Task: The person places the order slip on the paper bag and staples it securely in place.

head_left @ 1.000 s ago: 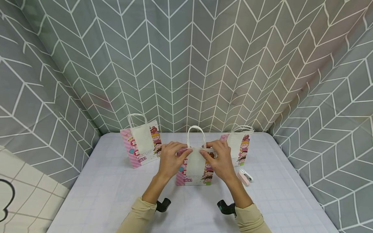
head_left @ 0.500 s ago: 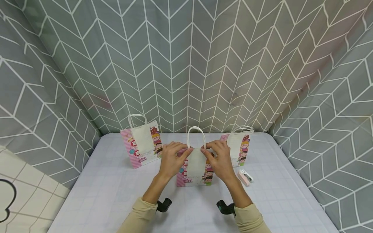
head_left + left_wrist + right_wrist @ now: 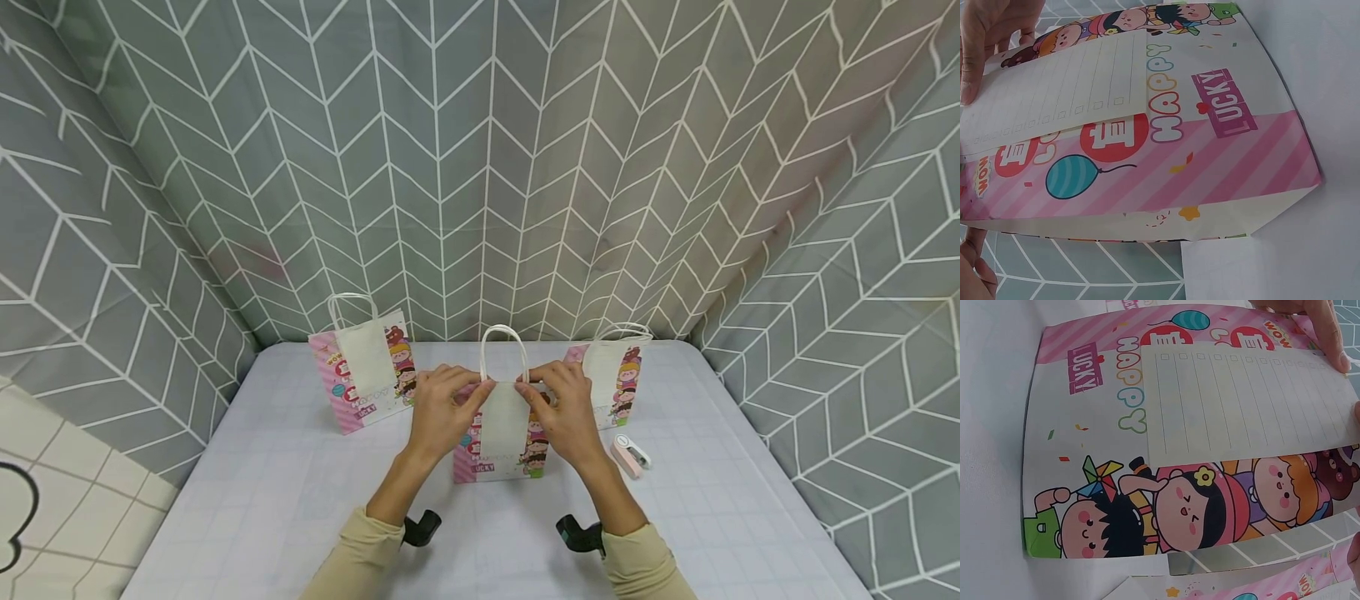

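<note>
A pink-and-white paper gift bag with cartoon figures stands upright in front of the person. A cream sheet with lines and small check boxes lies against its front, its top edge at the bag's mouth. My left hand pinches the top edge at the sheet's left corner, thumb in front. At the right corner, my right hand pinches the same edge. The white twisted handle rises between both hands. In the right wrist view the sheet lies fairly flat on the bag; fingers behind the rim are mostly hidden.
Two similar gift bags with cream sheets stand behind, one at the left and one at the right, partly hidden by the right hand. A small pink-and-white stapler lies right of the middle bag. A patterned curtain encloses the table.
Both hands keep their places on the bag's top edge. The right thumb has shifted slightly at the sheet's corner, and the bag's bottom edge has moved a little toward the person.
</note>
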Demonstrator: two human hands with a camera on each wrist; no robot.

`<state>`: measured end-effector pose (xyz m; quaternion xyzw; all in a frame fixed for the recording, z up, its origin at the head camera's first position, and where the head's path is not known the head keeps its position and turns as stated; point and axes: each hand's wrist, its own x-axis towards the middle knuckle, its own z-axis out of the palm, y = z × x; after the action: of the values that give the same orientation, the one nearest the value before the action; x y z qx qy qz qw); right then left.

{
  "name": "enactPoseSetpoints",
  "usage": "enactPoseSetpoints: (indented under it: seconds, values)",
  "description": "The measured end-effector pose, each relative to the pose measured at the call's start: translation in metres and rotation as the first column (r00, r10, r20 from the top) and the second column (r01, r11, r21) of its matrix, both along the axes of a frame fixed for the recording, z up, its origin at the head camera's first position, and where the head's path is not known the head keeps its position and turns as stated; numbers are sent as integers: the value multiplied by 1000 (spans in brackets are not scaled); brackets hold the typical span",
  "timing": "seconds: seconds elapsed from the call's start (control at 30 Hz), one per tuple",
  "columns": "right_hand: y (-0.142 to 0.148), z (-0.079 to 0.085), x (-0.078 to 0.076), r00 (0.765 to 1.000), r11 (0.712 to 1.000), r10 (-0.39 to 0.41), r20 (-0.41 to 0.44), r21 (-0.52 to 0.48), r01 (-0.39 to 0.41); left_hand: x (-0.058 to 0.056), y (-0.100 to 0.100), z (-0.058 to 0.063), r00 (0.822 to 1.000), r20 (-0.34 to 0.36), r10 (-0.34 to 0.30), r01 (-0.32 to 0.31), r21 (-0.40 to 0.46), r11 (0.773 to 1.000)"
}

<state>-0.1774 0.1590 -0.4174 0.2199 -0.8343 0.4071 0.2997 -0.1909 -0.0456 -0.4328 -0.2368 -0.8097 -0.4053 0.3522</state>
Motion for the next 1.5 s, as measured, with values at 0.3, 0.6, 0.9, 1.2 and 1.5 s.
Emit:
enactPoseSetpoints:
  seconds: [0.3, 0.6, 0.9, 1.2, 1.5]
  values:
    - [-3, 0, 1, 1000, 1000, -5, 16, -5, 5, 0, -1, -1, 999, 31, -15, 14, 16, 1000]
    - [-4, 0, 1, 1000, 1000, -5, 19, 1, 5, 0, -3, -2, 1000, 9, -15, 15, 15, 1000]
    - [-7, 1, 1, 1000, 1000, 4, 18, -5, -4, 0, -4, -4, 1000, -17, -12, 13, 36, 999]
    - [14, -2, 6, 998, 1000, -24, 60, -17, 25, -2, -12, -3, 997, -72, 6, -1, 62, 998]
    - [54, -9, 13, 987, 996, -89, 134, 24, 87, -9, -29, -5, 997, -70, 21, -13, 111, 994]
